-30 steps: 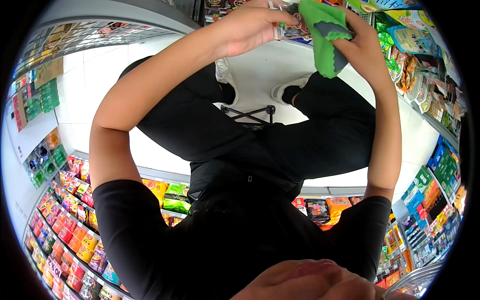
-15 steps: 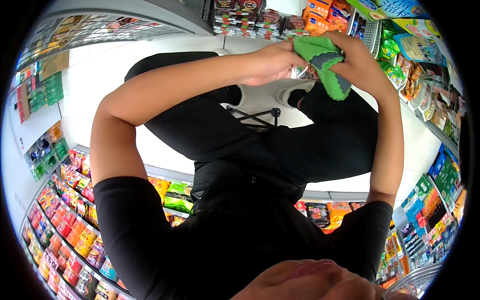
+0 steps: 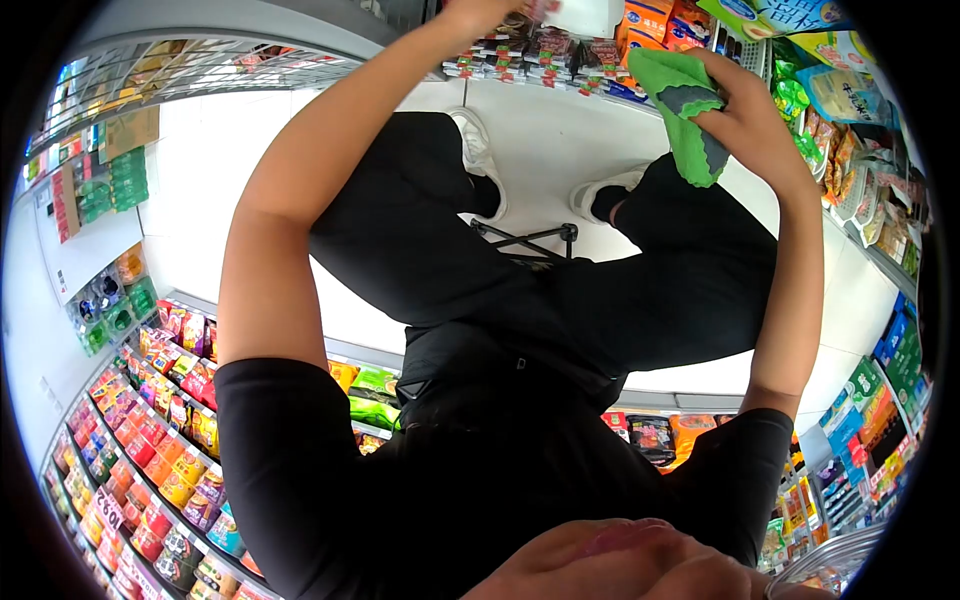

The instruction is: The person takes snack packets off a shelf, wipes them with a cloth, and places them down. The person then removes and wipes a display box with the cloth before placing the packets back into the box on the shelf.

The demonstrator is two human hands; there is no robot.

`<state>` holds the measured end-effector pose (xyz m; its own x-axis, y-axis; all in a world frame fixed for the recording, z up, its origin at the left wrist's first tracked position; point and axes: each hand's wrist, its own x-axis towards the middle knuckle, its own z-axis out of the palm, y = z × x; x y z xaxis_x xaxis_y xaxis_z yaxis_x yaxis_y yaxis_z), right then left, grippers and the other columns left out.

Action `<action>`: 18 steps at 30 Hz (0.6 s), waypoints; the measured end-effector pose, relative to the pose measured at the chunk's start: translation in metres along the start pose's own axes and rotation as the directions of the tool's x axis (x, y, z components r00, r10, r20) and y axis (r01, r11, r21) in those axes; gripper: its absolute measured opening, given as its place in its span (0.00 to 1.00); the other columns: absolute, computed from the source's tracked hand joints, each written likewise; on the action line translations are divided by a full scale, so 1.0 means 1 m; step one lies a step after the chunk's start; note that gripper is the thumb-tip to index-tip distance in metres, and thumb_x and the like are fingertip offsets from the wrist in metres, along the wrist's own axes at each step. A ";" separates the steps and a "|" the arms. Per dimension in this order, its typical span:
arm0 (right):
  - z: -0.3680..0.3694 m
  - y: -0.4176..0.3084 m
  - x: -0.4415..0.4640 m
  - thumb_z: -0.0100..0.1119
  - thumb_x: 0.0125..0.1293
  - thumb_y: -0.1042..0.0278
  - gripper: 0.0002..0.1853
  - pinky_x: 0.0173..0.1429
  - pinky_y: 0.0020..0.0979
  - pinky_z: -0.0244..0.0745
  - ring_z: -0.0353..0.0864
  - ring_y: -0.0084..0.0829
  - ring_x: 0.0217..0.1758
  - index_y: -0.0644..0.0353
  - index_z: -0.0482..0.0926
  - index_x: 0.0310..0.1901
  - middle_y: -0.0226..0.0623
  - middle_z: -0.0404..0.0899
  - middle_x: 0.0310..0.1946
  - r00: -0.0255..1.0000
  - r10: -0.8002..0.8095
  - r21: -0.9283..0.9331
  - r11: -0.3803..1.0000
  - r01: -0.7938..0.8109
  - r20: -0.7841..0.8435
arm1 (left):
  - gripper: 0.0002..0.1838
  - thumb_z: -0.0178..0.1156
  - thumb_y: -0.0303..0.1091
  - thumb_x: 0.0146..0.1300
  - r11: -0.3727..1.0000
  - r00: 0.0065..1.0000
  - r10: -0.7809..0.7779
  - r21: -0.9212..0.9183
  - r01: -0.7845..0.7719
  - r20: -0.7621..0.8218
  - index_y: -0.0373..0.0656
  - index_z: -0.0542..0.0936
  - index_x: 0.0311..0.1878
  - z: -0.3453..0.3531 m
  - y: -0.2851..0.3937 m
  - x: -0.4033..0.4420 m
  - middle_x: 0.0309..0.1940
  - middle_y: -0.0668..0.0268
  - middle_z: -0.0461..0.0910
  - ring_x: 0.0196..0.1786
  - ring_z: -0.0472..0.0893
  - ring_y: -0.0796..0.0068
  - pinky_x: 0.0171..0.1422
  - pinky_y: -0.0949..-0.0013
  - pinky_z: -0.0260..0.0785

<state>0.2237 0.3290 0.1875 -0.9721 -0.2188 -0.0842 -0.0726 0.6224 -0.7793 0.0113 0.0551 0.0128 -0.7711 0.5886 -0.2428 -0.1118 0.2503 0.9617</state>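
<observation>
Far L: rows of snack tubs (image 3: pixel 178 490), then a wire rack (image 3: pixel 200 92) higher up. L hand (image 3: pixel 485 14) is over the far L part of the low shelf (image 3: pixel 596 93), cut off by the top of view. A small reddish pkt (image 3: pixel 541 9) shows at its fingers; can't tell if they grip it or just touch it. Dark pkts (image 3: pixel 555 48) sit along the shelf's front edge, w/ a white box (image 3: pixel 585 16) behind & orange pkts (image 3: pixel 645 20) toward the R end. Green cloth (image 3: pixel 665 72) is at the R end of that front edge, held in R hand (image 3: pixel 735 112), fingers bunched round it. Its long axis slants from shelf side down twd the person's R knee, loose corner pointing at the person. Far R: green bags (image 3: pixel 790 98).
</observation>
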 end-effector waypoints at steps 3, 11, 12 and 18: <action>-0.001 0.001 -0.001 0.64 0.60 0.74 0.26 0.55 0.36 0.79 0.85 0.38 0.45 0.67 0.77 0.62 0.48 0.85 0.45 1.000 -0.012 -0.004 1.000 0.012 -0.003 | 0.09 0.61 0.24 0.72 0.953 0.973 0.219 0.230 -0.199 -0.067 0.40 0.82 0.53 -0.032 -0.014 0.013 0.41 0.64 0.86 0.39 0.84 0.76 0.45 0.70 0.78; -0.002 0.000 -0.002 0.63 0.60 0.75 0.25 0.55 0.36 0.79 0.85 0.37 0.45 0.67 0.78 0.61 0.46 0.86 0.45 1.000 -0.001 0.031 1.000 0.001 -0.030 | 0.11 0.60 0.28 0.64 0.308 0.926 0.269 0.887 -0.344 0.265 0.45 0.85 0.48 -0.053 0.018 -0.016 0.47 0.56 0.85 0.49 0.86 0.52 0.54 0.52 0.79; -0.003 0.000 -0.002 0.63 0.60 0.75 0.25 0.55 0.36 0.79 0.85 0.37 0.45 0.67 0.78 0.61 0.46 0.86 0.45 1.000 -0.003 0.034 0.999 0.003 -0.024 | 0.12 0.60 0.29 0.63 0.301 0.934 0.228 0.893 -0.335 0.274 0.45 0.85 0.48 -0.051 0.023 -0.018 0.47 0.56 0.86 0.50 0.85 0.50 0.55 0.50 0.78; -0.004 0.002 -0.003 0.63 0.59 0.74 0.25 0.54 0.35 0.79 0.85 0.38 0.44 0.66 0.78 0.61 0.47 0.85 0.44 1.000 -0.017 0.035 0.999 0.017 -0.009 | 0.11 0.59 0.33 0.64 0.302 0.957 0.127 0.908 -0.289 0.263 0.48 0.87 0.46 -0.049 0.013 -0.014 0.44 0.56 0.88 0.50 0.86 0.51 0.55 0.49 0.79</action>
<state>0.2254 0.3338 0.1880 -0.9728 -0.2223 -0.0652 -0.0815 0.5920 -0.8018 -0.0099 0.0127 0.0353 -0.5873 0.7965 -0.1437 0.7588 0.6036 0.2448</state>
